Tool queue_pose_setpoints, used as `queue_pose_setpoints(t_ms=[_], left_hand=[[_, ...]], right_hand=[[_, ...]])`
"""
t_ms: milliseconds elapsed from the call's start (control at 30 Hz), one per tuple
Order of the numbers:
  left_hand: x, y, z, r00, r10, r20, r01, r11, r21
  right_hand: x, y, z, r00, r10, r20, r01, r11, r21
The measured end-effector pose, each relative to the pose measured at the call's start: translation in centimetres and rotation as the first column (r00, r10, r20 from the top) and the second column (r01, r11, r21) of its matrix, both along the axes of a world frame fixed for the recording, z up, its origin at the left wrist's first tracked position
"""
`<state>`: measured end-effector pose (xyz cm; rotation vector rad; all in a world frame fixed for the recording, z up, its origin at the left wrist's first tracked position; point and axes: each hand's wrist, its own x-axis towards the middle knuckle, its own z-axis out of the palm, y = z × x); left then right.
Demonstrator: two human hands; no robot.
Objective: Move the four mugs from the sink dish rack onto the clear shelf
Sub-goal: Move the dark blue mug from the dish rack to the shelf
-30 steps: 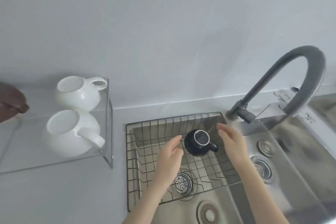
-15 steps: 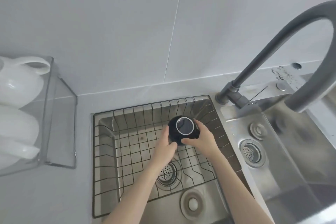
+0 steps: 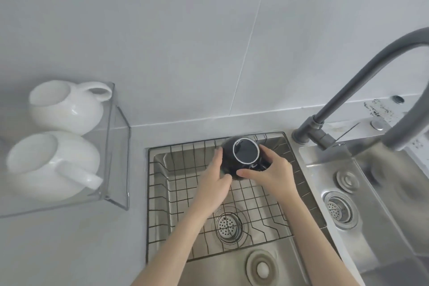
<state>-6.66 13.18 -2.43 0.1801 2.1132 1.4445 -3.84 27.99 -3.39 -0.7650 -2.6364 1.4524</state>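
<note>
A black mug (image 3: 245,153), upside down with its white-ringed base facing up, is held above the wire dish rack (image 3: 176,193) in the sink. My left hand (image 3: 214,181) presses its left side and my right hand (image 3: 270,175) wraps its right side. Two white mugs stand on the clear shelf (image 3: 117,153) at the left: one at the back (image 3: 66,105), one at the front (image 3: 50,166), both with handles to the right.
A dark grey arched faucet (image 3: 348,90) rises at the right over a second steel basin (image 3: 343,202). A drain strainer (image 3: 228,224) lies under the rack. Grey counter (image 3: 69,246) stretches below the shelf; tiled wall behind.
Both hands closed on the black mug and lifted it up and toward the rack's back edge. The view swung left, so the shelf and both white mugs show more fully.
</note>
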Motion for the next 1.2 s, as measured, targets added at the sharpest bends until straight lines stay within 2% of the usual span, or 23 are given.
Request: queue_pose_setpoints(t_ms=[133, 200, 233, 333, 500, 767, 900, 1200], left_hand=[[-0.5, -4.2, 5.5, 0.963, 0.066, -0.261, -0.065, 0.998, 0.013], [-0.5, -5.4, 7.7, 0.924, 0.111, -0.365, -0.107, 0.994, 0.03], [0.0, -8.9, 9.6, 0.884, 0.173, -0.434, -0.169, 0.984, 0.049], [0.7, -13.1, 12.9, 0.822, 0.25, -0.511, -0.244, 0.966, 0.079], [2.1, -22.2, 15.5, 0.747, 0.411, -0.523, -0.403, 0.905, 0.137], [2.3, -33.9, 13.4, 0.675, 0.65, -0.349, -0.646, 0.749, 0.147], [1.7, -37.4, 12.3, 0.671, 0.679, -0.296, -0.676, 0.725, 0.13], [0.0, -40.3, 9.6, 0.689, 0.689, -0.223, -0.683, 0.721, 0.116]], right_hand=[[-1.2, -3.9, 6.7, 0.979, 0.067, -0.19, -0.068, 0.998, 0.004], [-1.7, -5.2, 9.6, 0.96, 0.108, -0.26, -0.115, 0.993, -0.012], [-2.0, -8.5, 11.8, 0.932, 0.17, -0.32, -0.181, 0.983, -0.004], [-2.8, -12.4, 15.6, 0.882, 0.269, -0.388, -0.294, 0.956, -0.005], [-4.5, -21.5, 18.4, 0.806, 0.447, -0.388, -0.47, 0.882, 0.039], [-7.9, -34.8, 16.1, 0.73, 0.633, -0.258, -0.629, 0.77, 0.109], [-8.7, -38.9, 13.9, 0.723, 0.662, -0.197, -0.658, 0.747, 0.091], [-9.1, -42.2, 10.4, 0.773, 0.619, -0.138, -0.617, 0.785, 0.059]])
